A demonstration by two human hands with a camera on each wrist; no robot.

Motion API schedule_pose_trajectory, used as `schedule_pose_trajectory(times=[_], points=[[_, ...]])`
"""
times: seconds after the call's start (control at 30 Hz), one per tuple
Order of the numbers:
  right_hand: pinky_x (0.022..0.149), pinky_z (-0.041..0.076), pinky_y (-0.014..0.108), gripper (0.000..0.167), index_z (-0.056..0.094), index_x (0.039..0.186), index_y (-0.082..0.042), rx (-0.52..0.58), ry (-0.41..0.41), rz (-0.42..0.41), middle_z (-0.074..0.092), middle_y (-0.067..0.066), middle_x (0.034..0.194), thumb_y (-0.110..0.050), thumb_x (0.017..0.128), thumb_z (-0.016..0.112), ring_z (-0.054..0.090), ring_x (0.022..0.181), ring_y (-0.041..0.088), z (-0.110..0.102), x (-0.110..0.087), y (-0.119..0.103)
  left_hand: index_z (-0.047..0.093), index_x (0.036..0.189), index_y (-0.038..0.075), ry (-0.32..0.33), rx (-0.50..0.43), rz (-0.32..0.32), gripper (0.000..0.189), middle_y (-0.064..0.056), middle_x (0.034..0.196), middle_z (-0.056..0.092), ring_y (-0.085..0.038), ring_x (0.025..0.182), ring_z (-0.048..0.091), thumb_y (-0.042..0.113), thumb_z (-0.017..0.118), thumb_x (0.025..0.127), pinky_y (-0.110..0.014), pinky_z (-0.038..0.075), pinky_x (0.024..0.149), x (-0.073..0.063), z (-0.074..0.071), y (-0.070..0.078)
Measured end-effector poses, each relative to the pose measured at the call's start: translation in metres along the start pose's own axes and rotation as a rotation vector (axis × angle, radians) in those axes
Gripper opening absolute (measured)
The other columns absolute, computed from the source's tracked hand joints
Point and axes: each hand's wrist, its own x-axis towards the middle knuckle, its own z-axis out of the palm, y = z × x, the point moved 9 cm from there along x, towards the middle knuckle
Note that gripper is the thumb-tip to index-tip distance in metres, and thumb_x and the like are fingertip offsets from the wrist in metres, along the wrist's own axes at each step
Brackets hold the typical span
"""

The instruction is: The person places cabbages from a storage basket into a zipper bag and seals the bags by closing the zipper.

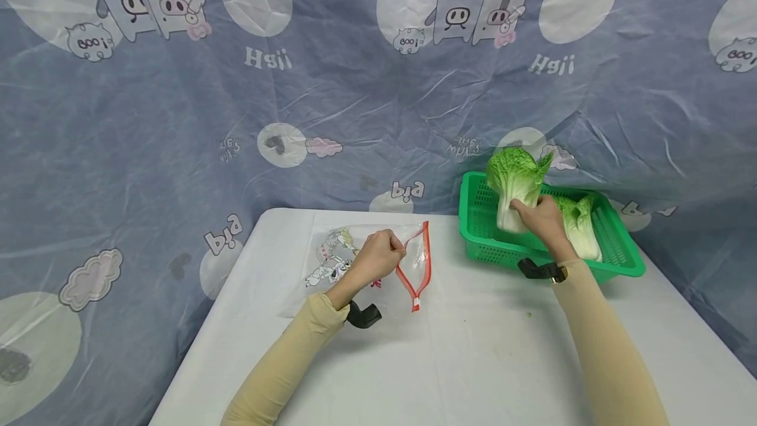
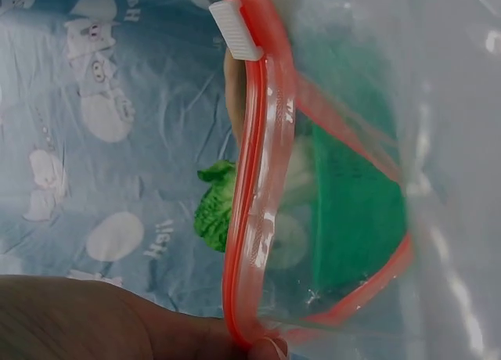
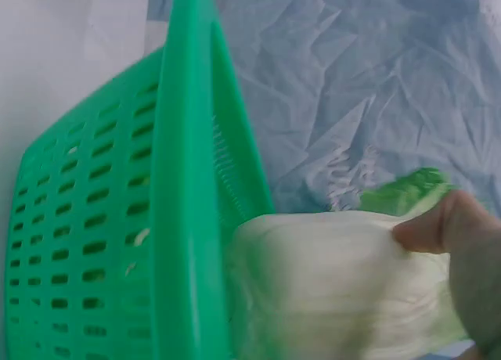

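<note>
My right hand (image 1: 542, 219) grips a napa cabbage (image 1: 517, 179) by its white stalk, leafy end up, over the left part of a green plastic basket (image 1: 628, 256). In the right wrist view the thumb presses the pale stalk (image 3: 337, 282) beside the basket's rim (image 3: 184, 172). A second cabbage (image 1: 582, 229) lies in the basket's right part. My left hand (image 1: 378, 255) pinches the red-edged mouth of a clear zip bag (image 1: 331, 261) lying on the table. In the left wrist view its red zip strip (image 2: 258, 164) gapes into a loop, with a white slider (image 2: 235, 30) at one end.
The white table (image 1: 467, 360) carries the bag at left and the basket at back right. A blue-grey patterned cloth (image 1: 355, 97) hangs behind the table and round its sides. A small green scrap (image 1: 529, 314) lies in front of the basket.
</note>
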Motion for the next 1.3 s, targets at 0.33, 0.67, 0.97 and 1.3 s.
schedule_pose_trajectory(times=[0.33, 0.67, 0.97, 1.3], points=[[0.061, 0.041, 0.038, 0.076, 0.034, 0.131, 0.002, 0.098, 0.148, -0.151, 0.047, 0.018, 0.105, -0.060, 0.090, 0.051, 0.047, 0.079, 0.027, -0.009, -0.045, -0.044, 0.063, 0.086, 0.006, 0.041, -0.014, 0.001, 0.007, -0.005, 0.079, 0.064, -0.014, 0.066, 0.054, 0.010, 0.063, 0.091, -0.026, 0.043, 0.058, -0.001, -0.008, 0.004], [0.067, 0.042, 0.035, 0.072, 0.030, 0.140, 0.001, 0.192, 0.051, -0.250, 0.048, 0.022, 0.118, -0.044, 0.091, 0.059, 0.048, 0.091, 0.026, 0.034, -0.083, -0.082, 0.063, 0.085, 0.007, 0.077, -0.043, -0.002, 0.008, -0.004, 0.078, 0.064, -0.013, 0.065, 0.054, 0.012, 0.063, 0.091, -0.026, 0.043, 0.058, 0.000, -0.010, 0.003], [0.089, 0.049, 0.044, 0.063, 0.033, 0.139, 0.000, 0.304, -0.048, -0.305, 0.049, 0.022, 0.129, -0.024, 0.090, 0.065, 0.054, 0.116, 0.035, 0.079, -0.110, -0.097, 0.062, 0.086, 0.008, 0.058, -0.043, -0.025, 0.008, -0.003, 0.076, 0.062, -0.013, 0.063, 0.053, 0.013, 0.062, 0.092, -0.025, 0.042, 0.055, -0.001, -0.006, 0.002], [0.092, 0.050, 0.046, 0.047, 0.048, 0.128, 0.000, 0.292, -0.133, -0.359, 0.057, 0.019, 0.121, -0.017, 0.088, 0.066, 0.058, 0.115, 0.034, 0.120, -0.130, -0.101, 0.059, 0.089, 0.007, 0.087, -0.070, -0.026, 0.005, -0.005, 0.078, 0.061, -0.013, 0.058, 0.051, 0.010, 0.057, 0.093, -0.025, 0.042, 0.051, -0.002, -0.010, 0.003]])
